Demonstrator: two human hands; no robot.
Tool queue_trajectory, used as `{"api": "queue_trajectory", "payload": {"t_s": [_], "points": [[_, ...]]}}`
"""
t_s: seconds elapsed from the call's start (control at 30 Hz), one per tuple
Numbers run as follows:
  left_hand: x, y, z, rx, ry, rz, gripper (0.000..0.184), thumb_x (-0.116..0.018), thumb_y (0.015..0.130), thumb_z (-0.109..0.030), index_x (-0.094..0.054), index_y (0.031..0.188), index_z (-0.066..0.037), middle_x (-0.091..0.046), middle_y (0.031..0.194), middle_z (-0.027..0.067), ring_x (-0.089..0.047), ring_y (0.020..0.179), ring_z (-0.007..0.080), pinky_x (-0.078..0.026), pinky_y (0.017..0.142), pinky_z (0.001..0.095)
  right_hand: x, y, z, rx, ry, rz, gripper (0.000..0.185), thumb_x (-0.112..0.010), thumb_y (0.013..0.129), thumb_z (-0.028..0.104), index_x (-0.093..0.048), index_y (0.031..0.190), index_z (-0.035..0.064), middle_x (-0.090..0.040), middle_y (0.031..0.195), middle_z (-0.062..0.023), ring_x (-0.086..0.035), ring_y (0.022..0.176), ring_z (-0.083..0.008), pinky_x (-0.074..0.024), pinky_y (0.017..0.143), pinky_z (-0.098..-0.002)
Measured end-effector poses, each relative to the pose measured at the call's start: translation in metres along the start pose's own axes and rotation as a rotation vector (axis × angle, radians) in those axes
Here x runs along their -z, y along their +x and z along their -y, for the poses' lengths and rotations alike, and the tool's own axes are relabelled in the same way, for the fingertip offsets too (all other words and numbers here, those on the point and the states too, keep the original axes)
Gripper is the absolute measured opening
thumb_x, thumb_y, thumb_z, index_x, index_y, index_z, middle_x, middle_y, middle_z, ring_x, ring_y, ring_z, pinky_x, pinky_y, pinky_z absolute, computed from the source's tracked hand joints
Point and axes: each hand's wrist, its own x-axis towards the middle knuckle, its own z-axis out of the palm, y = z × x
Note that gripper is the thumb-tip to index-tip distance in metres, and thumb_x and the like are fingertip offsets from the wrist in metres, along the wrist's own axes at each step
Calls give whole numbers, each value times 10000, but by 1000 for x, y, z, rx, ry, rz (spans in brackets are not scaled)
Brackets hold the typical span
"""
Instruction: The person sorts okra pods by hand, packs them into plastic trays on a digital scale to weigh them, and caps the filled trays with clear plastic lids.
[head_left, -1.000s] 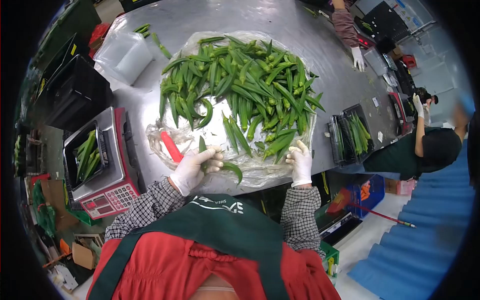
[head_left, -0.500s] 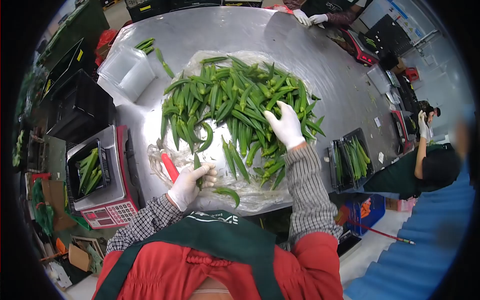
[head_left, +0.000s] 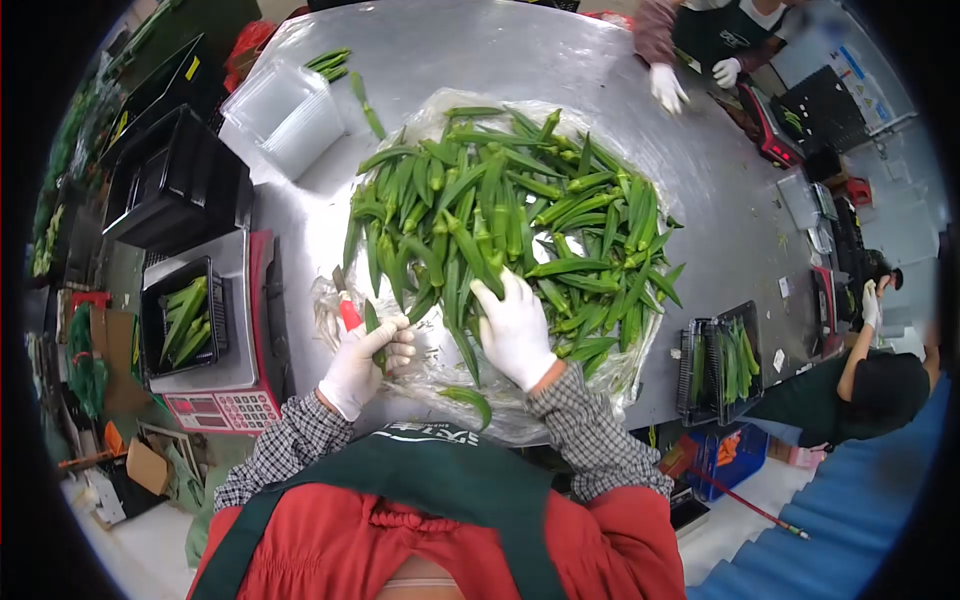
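Observation:
My left hand (head_left: pixel 365 366), in a white glove, is closed around a green okra pod (head_left: pixel 374 334) whose end sticks up past the fingers. Beside that hand is a knife with a red handle (head_left: pixel 349 312); whether the fingers also grip it is hidden. My right hand (head_left: pixel 515 335), also white-gloved, reaches palm down over the near edge of a big okra heap (head_left: pixel 500 210). Its thumb and forefinger are apart and touch pods there. Clear plastic sheeting (head_left: pixel 620 375) lies under the heap. A single curved okra pod (head_left: pixel 468 404) rests near the table edge, between my hands.
On the left, a scale (head_left: pixel 225 375) bears a black tray of okra (head_left: pixel 187 325). Behind it stand stacked black trays (head_left: pixel 175 190) and clear containers (head_left: pixel 285 110). Black trays with okra (head_left: pixel 735 360) stand at right. A co-worker's gloved hand (head_left: pixel 668 88) is across the steel table (head_left: pixel 715 240).
My right hand has moved left and toward me from the heap's right side. Pods have shifted toward me, opening a gap in the heap. The view has shifted; the co-worker's hands across have separated.

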Motion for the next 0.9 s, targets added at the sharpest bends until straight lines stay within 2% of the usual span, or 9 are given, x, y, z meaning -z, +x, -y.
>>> {"api": "queue_trajectory", "payload": {"t_s": [0.03,0.17,0.27,0.33,0.37,0.47,0.73,0.77,0.9], "points": [[5,1,0,1,4,-12,242,-545,903,-152,-558,1076,17,-641,895,102,-638,744,174,-524,657,262,6,-9,5,-91,66,97,474,-595,703,35,-536,1170,92,-445,1213,-264,-488,1065,-391,-417,883,-444],[3,-3,-1,13,-32,-30,240,-574,888,-157,-577,1059,12,-653,873,91,-644,718,151,-525,624,234,7,-42,-7,-71,135,8,379,-540,739,-32,-577,1104,65,-519,1123,-233,-547,956,-357,-445,849,-404],[3,-4,2,13,-33,16,248,-571,891,-162,-576,1068,12,-651,892,95,-641,740,151,-524,650,242,28,-43,-28,-279,548,-156,344,-485,785,-57,-578,1098,50,-585,1011,-172,-575,934,-265,-461,864,-359],[1,-6,2,11,-24,35,256,-569,894,-167,-573,1076,13,-649,904,97,-638,748,153,-522,666,248,37,-41,-32,-551,1105,-198,282,-480,824,-46,-572,1086,7,-606,1019,-95,-577,922,-167,-463,842,-285],[-3,-9,0,13,-15,36,261,-569,895,-170,-572,1081,14,-648,909,98,-636,749,155,-520,671,251,37,-43,-37,-548,1244,-232,249,-487,844,-32,-566,1080,-21,-600,1066,-72,-579,921,-125,-464,822,-242],[-6,-11,2,23,-6,63,274,-561,898,-169,-561,1099,18,-642,926,104,-636,773,167,-521,691,264,44,-45,-28,-574,1356,-171,261,-485,840,-37,-569,1085,-12,-598,1079,-82,-589,909,-129,-465,825,-247],[-37,-16,10,46,24,189,363,-564,904,-195,-523,1212,-7,-589,1106,99,-587,975,168,-496,807,283,26,-35,30,-339,1096,84,244,-484,841,-21,-612,1047,3,-601,1070,-75,-555,950,-125,-433,829,-237],[-40,-17,10,61,-6,258,384,-547,913,-176,-478,1263,-35,-541,1188,89,-549,1052,170,-483,855,308,20,-32,40,-181,1006,14,237,-524,829,16,-620,1046,16,-576,938,-98,-564,871,-201,-441,775,-274],[-36,-8,21,19,-163,386,427,-524,915,-118,-388,1316,-59,-536,1181,77,-536,1075,176,-473,890,327,15,-18,66,-146,886,37,432,-581,852,213,-519,1255,70,-522,1194,-208,-503,1112,-341,-387,951,-385]]}}
